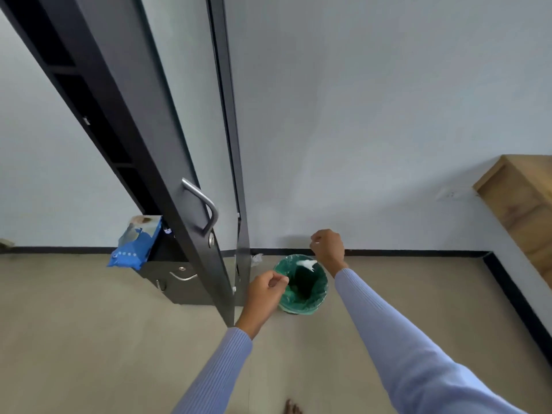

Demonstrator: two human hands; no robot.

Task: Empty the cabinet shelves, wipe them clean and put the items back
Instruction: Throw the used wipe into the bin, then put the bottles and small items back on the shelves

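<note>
The tall dark cabinet (89, 94) stands at the left, its shelves dark and seemingly bare. Its door (167, 162), with a metal handle (206, 204), swings out toward me. A blue pack of wipes (136, 243) rests on the cabinet's lower drawer section (173, 279). A crumpled white wipe (307, 264) lies at the mouth of a green-lined bin (319, 294). My right hand (328, 248) hovers just above the bin's far rim, fingers curled, apart from the wipe. By the bin's left rim, my left hand (265, 291) has its fingers curled with nothing visible in it.
A wooden piece of furniture (519, 198) juts in at the right wall. A small white scrap (257, 259) lies on the floor by the black skirting, just right of the door's foot. My bare foot (291, 407) shows at the bottom edge on beige floor.
</note>
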